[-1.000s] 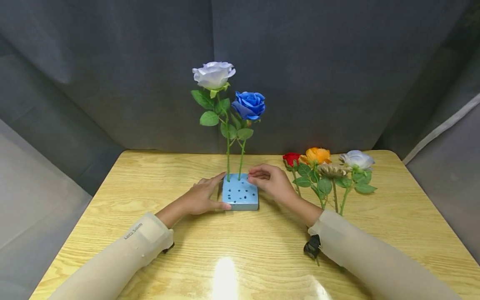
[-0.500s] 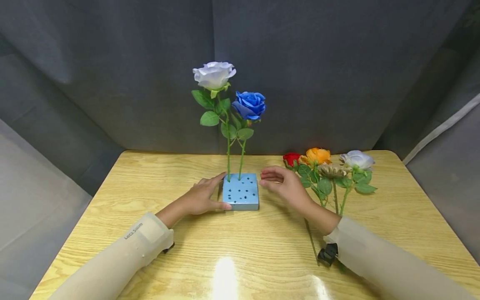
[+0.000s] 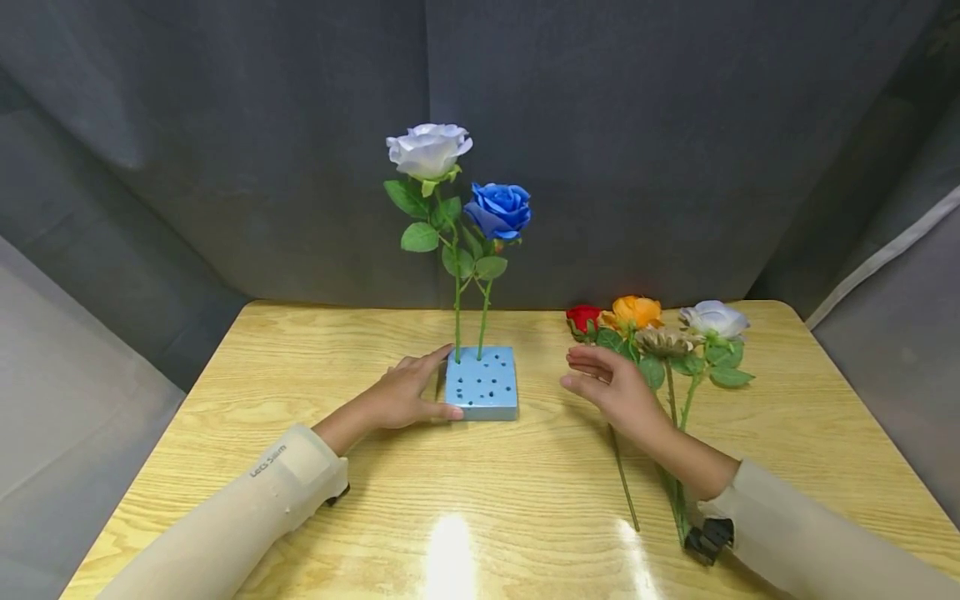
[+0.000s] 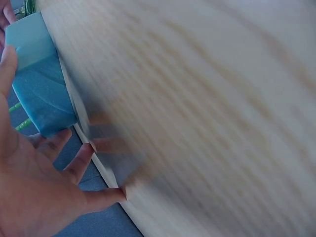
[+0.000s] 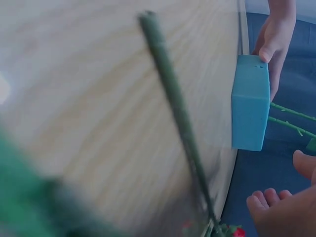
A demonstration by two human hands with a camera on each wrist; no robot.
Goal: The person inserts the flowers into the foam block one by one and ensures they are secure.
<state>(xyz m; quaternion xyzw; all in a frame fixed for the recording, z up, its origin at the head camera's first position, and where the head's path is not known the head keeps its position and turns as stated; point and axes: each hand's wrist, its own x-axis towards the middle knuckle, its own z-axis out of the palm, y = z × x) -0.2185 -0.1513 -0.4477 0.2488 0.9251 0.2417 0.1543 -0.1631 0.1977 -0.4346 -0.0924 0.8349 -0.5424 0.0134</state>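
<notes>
A light-blue foam block (image 3: 497, 406) with several holes on top sits on the table. Upright in its back-left part stand a tall white rose (image 3: 429, 152) and a shorter blue rose (image 3: 498, 210). My left hand (image 3: 400, 395) holds the block's left side, thumb at the front corner and a finger at the back; in the left wrist view, other fingers of the left hand (image 4: 44, 182) touch the tabletop. Right of the block, apart from it, my right hand (image 3: 621, 395) hovers with bent, relaxed fingers and nothing between them, over the red rose's stem (image 3: 624, 482).
On the wooden table (image 3: 315, 350) at the right lie a red rose (image 3: 583, 320), an orange rose (image 3: 633, 313), a brownish flower (image 3: 666, 342) and another white rose (image 3: 715, 319). The right forearm covers some of their stems. A dark cloth (image 3: 637, 150) hangs behind the table.
My right hand has moved from the block's back-right corner to the right, over the lying flowers. The left hand, the block and its two roses have stayed in place.
</notes>
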